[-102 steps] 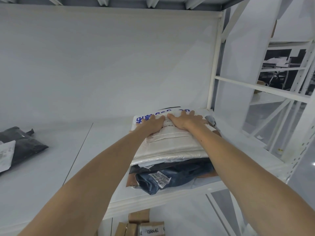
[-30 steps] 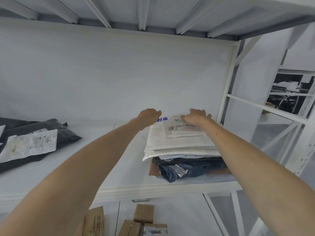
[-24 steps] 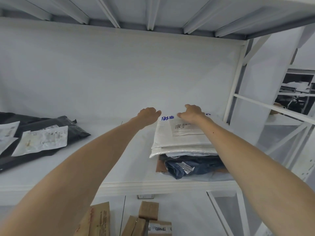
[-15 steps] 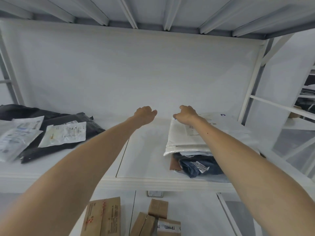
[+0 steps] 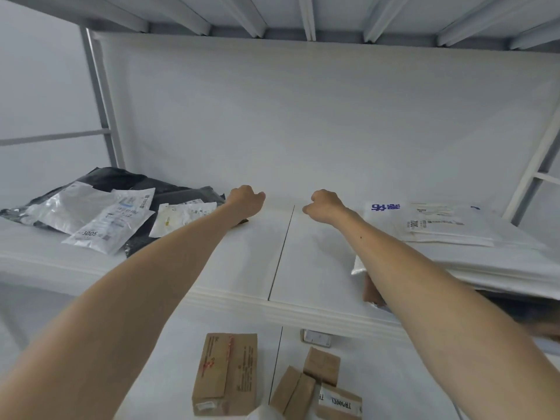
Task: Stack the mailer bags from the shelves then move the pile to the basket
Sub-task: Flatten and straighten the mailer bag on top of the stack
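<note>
— While both arms reach out over the shelf (image 5: 242,268), what do the hands hold?
— Nothing. The left hand (image 5: 245,200) and the right hand (image 5: 322,206) hover mid-frame, apart from each other. The fingers of both are curled into loose fists and grip no bag.
— Where are the mailer bags?
— A stack of mailer bags (image 5: 454,237), topped by a white one with blue print, lies at the right of the frame, just beside the right forearm. Dark bags (image 5: 181,195) with white labels lie at the left, near the left hand.
— And below?
— Cardboard boxes (image 5: 225,374) sit on the lower level, bottom centre.
</note>
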